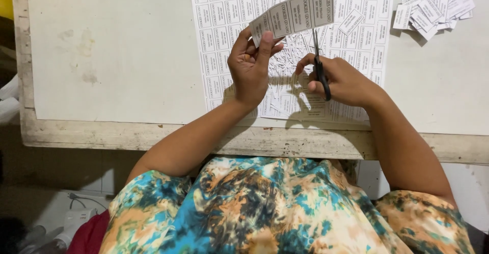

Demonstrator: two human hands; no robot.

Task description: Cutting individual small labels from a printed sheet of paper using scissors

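At center frame, my left hand [249,65] pinches a strip of labels [294,15] by its lower end while my right hand [338,81] closes on scissors [319,66]. The paper looks light, floppy, easily torn; I judge it best gripped near the cut.

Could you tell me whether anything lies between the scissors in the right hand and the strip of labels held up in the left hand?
Nothing visible does. The left hand holds the strip of labels up above the printed sheets, and the scissors in the right hand point up at its lower edge with open air between.
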